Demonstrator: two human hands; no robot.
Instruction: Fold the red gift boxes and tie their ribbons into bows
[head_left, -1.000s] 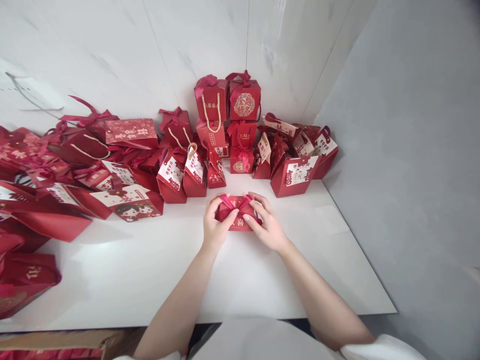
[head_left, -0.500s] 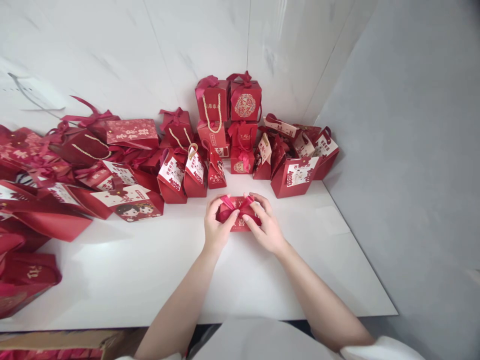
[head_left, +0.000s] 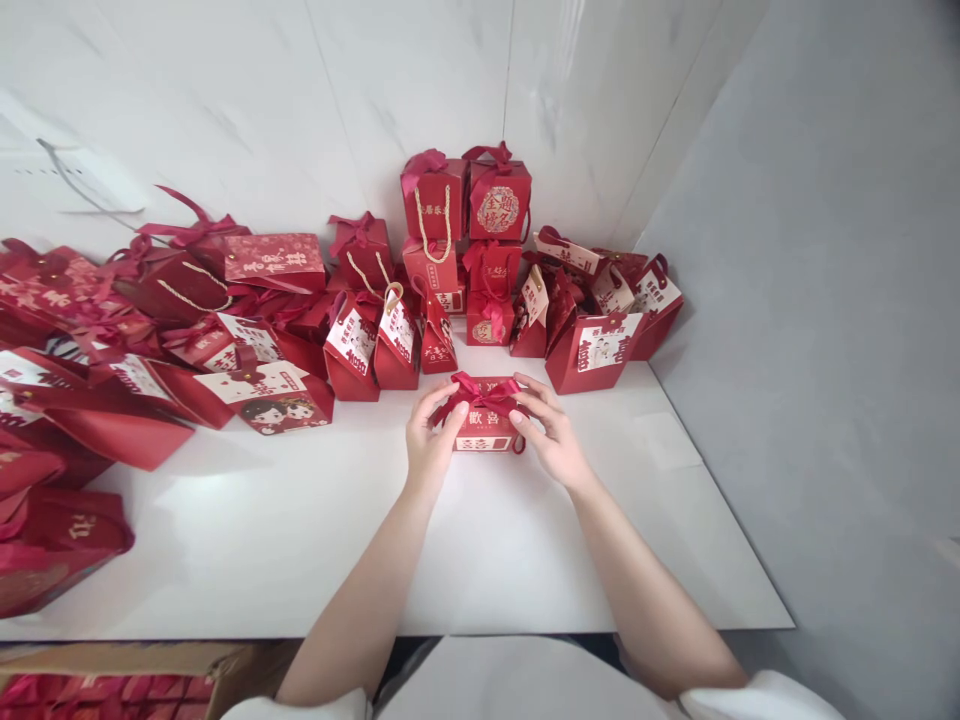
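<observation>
A small red gift box (head_left: 480, 420) with pale lettering and a white-and-red printed front panel rests on the white table before me. A red satin ribbon (head_left: 486, 392) is tied in a bow across its top. On the left side, the thumb and fingers of my left hand (head_left: 433, 432) pinch the bow's left part. My right hand (head_left: 551, 432) closes its thumb and fingers on the right part of the ribbon. A thin red loop (head_left: 518, 444) shows at the box's right edge, below my right thumb. The box's far side is hidden.
Stacked red boxes (head_left: 499, 210) with ribbons stand against the wall behind. Tall red gift boxes (head_left: 351, 350) line up to their left, with a large heap further left. More lean at the right (head_left: 600, 355). A cardboard carton (head_left: 225, 675) of red items sits below the table's front edge.
The box has tipped so its front panel now shows, and the bow sits higher and fuller. My hands have moved slightly apart. The camera view has shifted a little.
</observation>
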